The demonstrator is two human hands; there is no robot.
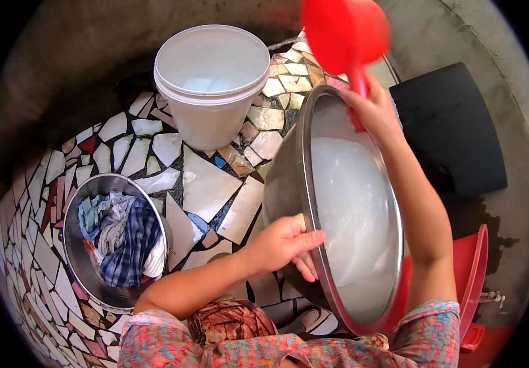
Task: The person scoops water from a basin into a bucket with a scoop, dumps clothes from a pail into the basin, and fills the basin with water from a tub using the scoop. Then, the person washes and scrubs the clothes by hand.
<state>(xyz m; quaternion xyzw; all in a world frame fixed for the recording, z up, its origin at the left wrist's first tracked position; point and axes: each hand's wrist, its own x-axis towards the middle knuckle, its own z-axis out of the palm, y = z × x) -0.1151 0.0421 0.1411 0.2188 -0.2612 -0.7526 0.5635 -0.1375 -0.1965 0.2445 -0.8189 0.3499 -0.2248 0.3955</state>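
Note:
My left hand (289,245) is closed on the near-left rim of a large metal basin (286,184), thumb over the edge and fingers underneath. The basin is tilted to the right and holds cloudy whitish water (350,202). In my right hand (375,110) is the handle of a red plastic water dipper (344,34), raised over the basin's far rim; its scoop is smeared by motion. Beneath the basin's right side, partly hidden, sits a red plastic tub (473,276).
A white bucket (209,116) with whitish liquid stands ahead. On the left, a metal pot (74,257) holds crumpled clothes (129,239). The floor (206,187) is broken-tile mosaic. A dark panel (448,132) and a small tap (492,297) are at the right.

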